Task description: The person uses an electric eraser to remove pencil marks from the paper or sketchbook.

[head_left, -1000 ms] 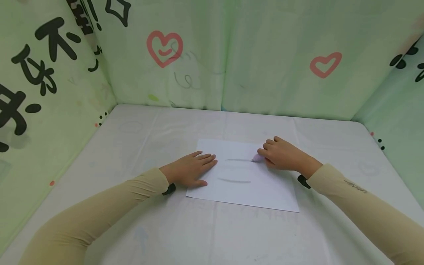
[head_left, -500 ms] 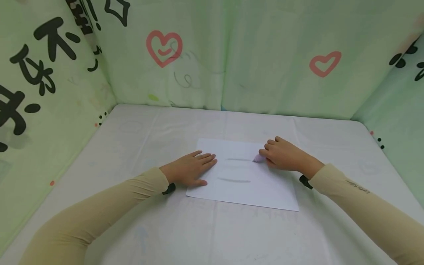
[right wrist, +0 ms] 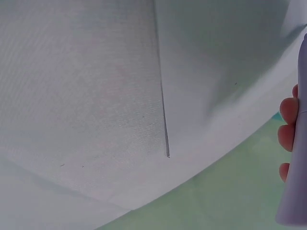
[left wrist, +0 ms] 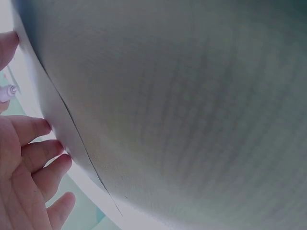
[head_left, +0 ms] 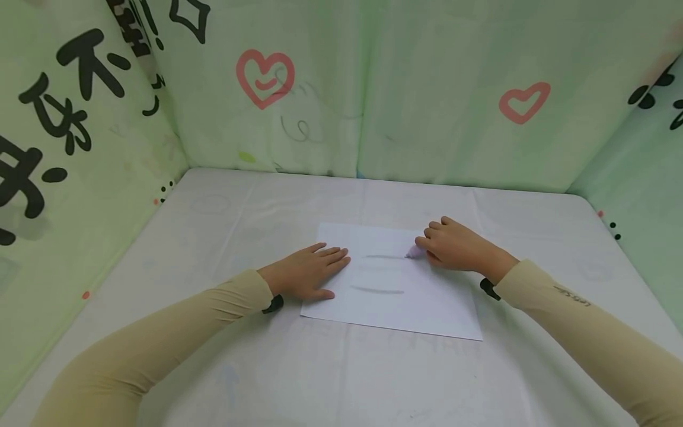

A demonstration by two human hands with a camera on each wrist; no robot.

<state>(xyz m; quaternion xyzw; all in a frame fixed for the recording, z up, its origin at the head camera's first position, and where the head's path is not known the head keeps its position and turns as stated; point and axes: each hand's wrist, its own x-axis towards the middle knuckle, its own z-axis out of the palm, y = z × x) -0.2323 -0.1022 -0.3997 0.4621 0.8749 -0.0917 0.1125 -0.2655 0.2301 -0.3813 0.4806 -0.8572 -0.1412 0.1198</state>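
We see the right hand with its fingers curled round a lilac pen, whose tip is at the right end of the upper stroke; whether the tip really touches there is too small for us to tell. The left hand grips nothing: its fingers are apart and rather straight, resting at the left side of the paper, which lies on the white table.

In our judgement, the main danger is a turning of the paper. Only its left side is held, so a strong sideways drag of the tip could swing the free right side, and the line would become crooked. If the left fingers press too lightly, the whole sheet could slide.

The pen looks thick for these fingers, so we think it could roll or tilt, and its mark could become thin or broken. The lower stroke lies nearer to the person; if it is wet, which we cannot tell, a sleeve or palm passing over it could smear it.
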